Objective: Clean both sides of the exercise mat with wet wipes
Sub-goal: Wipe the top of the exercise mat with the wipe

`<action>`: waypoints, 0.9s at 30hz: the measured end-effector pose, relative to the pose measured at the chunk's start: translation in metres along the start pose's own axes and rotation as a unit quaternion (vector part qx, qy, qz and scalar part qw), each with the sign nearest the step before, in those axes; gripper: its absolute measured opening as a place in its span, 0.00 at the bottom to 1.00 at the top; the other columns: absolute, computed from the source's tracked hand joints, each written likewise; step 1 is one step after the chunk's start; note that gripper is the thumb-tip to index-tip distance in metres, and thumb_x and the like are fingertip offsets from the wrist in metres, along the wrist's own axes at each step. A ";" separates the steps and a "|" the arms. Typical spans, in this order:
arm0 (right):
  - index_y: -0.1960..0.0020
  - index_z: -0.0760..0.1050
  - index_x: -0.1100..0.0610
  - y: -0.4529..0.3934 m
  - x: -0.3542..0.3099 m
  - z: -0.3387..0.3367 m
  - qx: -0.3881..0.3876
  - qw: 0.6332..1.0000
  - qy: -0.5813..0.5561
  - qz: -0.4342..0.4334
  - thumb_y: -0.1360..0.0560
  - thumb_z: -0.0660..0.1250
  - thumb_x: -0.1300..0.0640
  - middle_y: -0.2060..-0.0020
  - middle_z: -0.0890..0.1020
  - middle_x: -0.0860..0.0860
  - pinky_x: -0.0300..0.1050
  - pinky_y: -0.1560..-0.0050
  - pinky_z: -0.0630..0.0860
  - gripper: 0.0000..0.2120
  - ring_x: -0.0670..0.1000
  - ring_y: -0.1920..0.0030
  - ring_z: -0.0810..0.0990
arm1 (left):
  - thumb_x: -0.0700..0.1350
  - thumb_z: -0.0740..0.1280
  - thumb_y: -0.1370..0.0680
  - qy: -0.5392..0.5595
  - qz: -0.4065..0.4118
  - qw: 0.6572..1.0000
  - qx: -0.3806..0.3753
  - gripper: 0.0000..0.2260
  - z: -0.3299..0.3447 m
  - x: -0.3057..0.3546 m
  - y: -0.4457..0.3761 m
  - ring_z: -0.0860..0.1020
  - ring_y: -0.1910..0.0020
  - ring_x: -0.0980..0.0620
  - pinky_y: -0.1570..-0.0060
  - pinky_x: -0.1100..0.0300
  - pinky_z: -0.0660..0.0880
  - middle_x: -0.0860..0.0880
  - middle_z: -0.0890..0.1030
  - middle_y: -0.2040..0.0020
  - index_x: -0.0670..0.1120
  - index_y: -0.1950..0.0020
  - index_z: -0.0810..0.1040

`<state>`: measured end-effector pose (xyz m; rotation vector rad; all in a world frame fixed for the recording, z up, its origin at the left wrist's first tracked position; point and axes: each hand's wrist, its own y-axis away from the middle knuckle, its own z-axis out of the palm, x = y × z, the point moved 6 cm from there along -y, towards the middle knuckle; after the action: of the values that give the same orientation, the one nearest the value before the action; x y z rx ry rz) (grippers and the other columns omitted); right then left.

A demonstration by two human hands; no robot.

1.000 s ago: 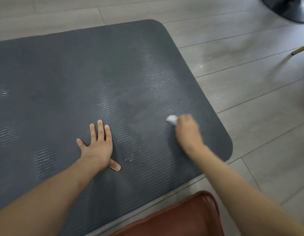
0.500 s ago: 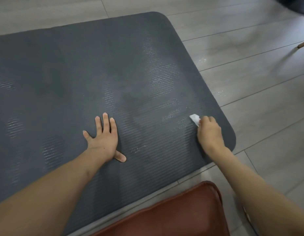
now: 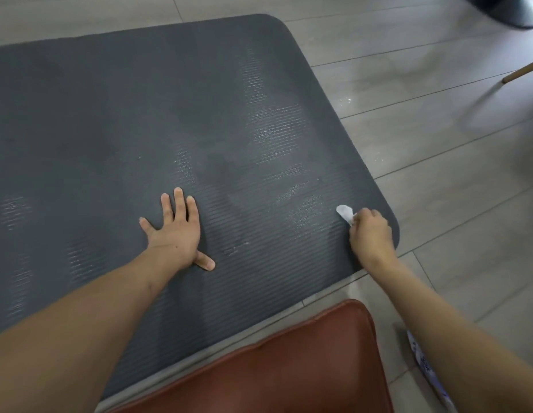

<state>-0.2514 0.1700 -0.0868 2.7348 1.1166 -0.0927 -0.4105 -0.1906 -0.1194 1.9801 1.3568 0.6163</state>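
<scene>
A dark grey ribbed exercise mat [image 3: 140,120] lies flat on the floor and fills most of the view, with damp shiny streaks across its surface. My left hand [image 3: 175,231] rests flat on the mat near its front edge, fingers spread. My right hand [image 3: 371,234] grips a crumpled white wet wipe [image 3: 345,213] and holds it against the mat close to the near right corner. Only a small part of the wipe shows past my fingers.
Grey wood-look floor [image 3: 453,180] surrounds the mat. A brown leather cushion [image 3: 289,365] sits at the bottom edge. A wipes pack [image 3: 423,362] peeks out beneath my right forearm. A dark round base [image 3: 509,10] and a wooden leg [image 3: 524,70] stand at the upper right.
My right hand has slid the wipe rightward across the mat to the near right corner. My left hand has stayed pressed in the same place.
</scene>
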 end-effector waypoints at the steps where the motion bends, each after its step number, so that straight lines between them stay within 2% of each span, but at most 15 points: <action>1: 0.45 0.77 0.61 0.011 -0.016 0.003 -0.001 1.000 -0.006 -0.003 0.23 0.61 0.64 0.46 0.78 0.61 0.51 0.51 0.71 0.10 0.64 0.48 0.78 | 0.66 0.81 0.37 -0.002 -0.002 1.000 0.001 0.72 0.000 0.000 -0.001 0.24 0.23 0.38 0.28 0.22 0.45 0.43 0.20 0.24 0.42 0.21 0.26; 3: 0.48 0.79 0.57 0.056 -0.070 0.025 -0.066 0.993 -0.040 -0.090 0.28 0.61 0.66 0.50 0.80 0.58 0.50 0.51 0.75 0.13 0.62 0.50 0.80 | 0.66 0.80 0.37 0.000 -0.001 1.000 0.006 0.72 -0.001 0.000 -0.001 0.24 0.23 0.38 0.27 0.22 0.46 0.44 0.20 0.24 0.43 0.21 0.26; 5: 0.47 0.78 0.56 0.120 -0.123 0.054 -0.175 0.956 -0.061 -0.230 0.28 0.61 0.66 0.49 0.79 0.57 0.52 0.51 0.76 0.13 0.63 0.52 0.79 | 0.67 0.80 0.36 0.003 0.003 1.000 0.018 0.71 0.000 0.000 0.000 0.25 0.22 0.39 0.27 0.23 0.47 0.44 0.21 0.23 0.43 0.20 0.27; 7: 0.45 0.75 0.59 0.142 -0.138 0.060 -0.209 0.925 -0.053 -0.314 0.27 0.61 0.65 0.48 0.76 0.58 0.56 0.53 0.75 0.12 0.64 0.52 0.78 | 0.67 0.78 0.34 0.004 0.006 0.999 0.046 0.68 0.004 -0.003 0.006 0.28 0.20 0.40 0.25 0.26 0.48 0.44 0.25 0.20 0.44 0.18 0.30; 9: 0.45 0.74 0.61 0.105 -0.113 0.046 -0.151 0.950 -0.027 -0.271 0.23 0.61 0.63 0.48 0.77 0.60 0.56 0.51 0.74 0.08 0.65 0.50 0.78 | 0.67 0.75 0.30 -0.001 0.015 0.995 0.101 0.60 0.008 -0.003 0.017 0.33 0.18 0.40 0.22 0.30 0.51 0.42 0.32 0.18 0.46 0.16 0.38; 12: 0.46 0.74 0.63 0.024 -0.033 0.009 -0.043 0.997 -0.002 -0.069 0.18 0.59 0.59 0.48 0.77 0.61 0.54 0.50 0.73 0.08 0.65 0.49 0.78 | 0.64 0.71 0.24 0.017 0.037 0.984 0.176 0.45 0.017 0.002 0.044 0.47 0.17 0.42 0.23 0.38 0.60 0.42 0.46 0.17 0.50 0.16 0.53; 14: 0.46 0.74 0.64 0.010 -0.006 -0.003 -0.004 0.999 -0.033 0.016 0.19 0.57 0.60 0.47 0.77 0.62 0.55 0.49 0.72 0.10 0.67 0.48 0.77 | 0.66 0.70 0.24 0.031 0.045 0.989 0.135 0.46 0.034 0.013 0.058 0.45 0.17 0.42 0.22 0.39 0.59 0.43 0.44 0.16 0.50 0.15 0.48; 15: 0.45 0.75 0.63 0.017 -0.018 -0.001 -0.005 0.999 -0.044 0.009 0.20 0.58 0.61 0.46 0.77 0.62 0.54 0.48 0.71 0.10 0.66 0.48 0.76 | 0.68 0.69 0.25 0.025 0.042 0.994 0.099 0.51 0.044 0.019 0.061 0.40 0.17 0.42 0.21 0.37 0.55 0.43 0.38 0.16 0.49 0.15 0.42; 17: 0.47 0.77 0.59 0.055 -0.068 0.023 -0.053 0.992 -0.074 -0.087 0.25 0.60 0.65 0.47 0.78 0.60 0.53 0.48 0.72 0.10 0.64 0.48 0.78 | 0.72 0.71 0.30 0.007 0.034 0.998 0.043 0.62 0.059 0.027 0.062 0.30 0.19 0.39 0.22 0.33 0.48 0.41 0.26 0.20 0.46 0.18 0.31; 19: 0.48 0.79 0.58 0.114 -0.120 0.050 -0.146 0.959 -0.089 -0.227 0.27 0.63 0.66 0.48 0.79 0.59 0.54 0.51 0.75 0.11 0.64 0.51 0.79 | 0.70 0.74 0.31 0.002 0.032 0.999 0.019 0.66 0.064 0.031 0.061 0.26 0.22 0.37 0.23 0.29 0.45 0.39 0.21 0.23 0.44 0.20 0.27; 21: 0.46 0.78 0.60 0.134 -0.135 0.057 -0.170 0.930 -0.091 -0.314 0.27 0.64 0.66 0.49 0.78 0.60 0.55 0.55 0.75 0.11 0.65 0.54 0.79 | 0.68 0.76 0.31 0.012 0.026 1.000 0.007 0.66 0.064 0.033 0.061 0.25 0.23 0.36 0.24 0.27 0.45 0.38 0.20 0.24 0.43 0.20 0.27; 23: 0.43 0.76 0.62 0.091 -0.112 0.040 -0.127 0.950 -0.056 -0.281 0.24 0.62 0.64 0.47 0.77 0.60 0.53 0.53 0.73 0.11 0.64 0.51 0.78 | 0.67 0.76 0.31 0.008 0.021 1.000 0.005 0.66 0.063 0.035 0.060 0.25 0.23 0.35 0.24 0.26 0.45 0.37 0.20 0.25 0.43 0.20 0.26; 25: 0.42 0.75 0.62 0.027 -0.061 0.018 -0.073 0.984 -0.016 -0.160 0.22 0.60 0.64 0.46 0.77 0.61 0.51 0.50 0.73 0.10 0.63 0.48 0.78 | 0.67 0.76 0.31 0.008 0.016 1.000 -0.003 0.67 0.064 0.035 0.060 0.24 0.23 0.35 0.24 0.26 0.44 0.38 0.20 0.25 0.43 0.21 0.26; 27: 0.45 0.75 0.59 -0.019 -0.006 -0.009 -0.003 0.999 -0.022 -0.038 0.22 0.59 0.63 0.46 0.78 0.60 0.52 0.47 0.73 0.09 0.64 0.47 0.78 | 0.67 0.77 0.31 0.010 0.013 1.000 -0.003 0.67 0.065 0.036 0.059 0.24 0.23 0.35 0.25 0.25 0.44 0.37 0.19 0.25 0.43 0.21 0.25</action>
<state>-0.2689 0.1810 -0.0805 2.6726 1.2062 -0.1580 -0.3159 -0.1883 -0.1194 1.9949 1.3415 0.6526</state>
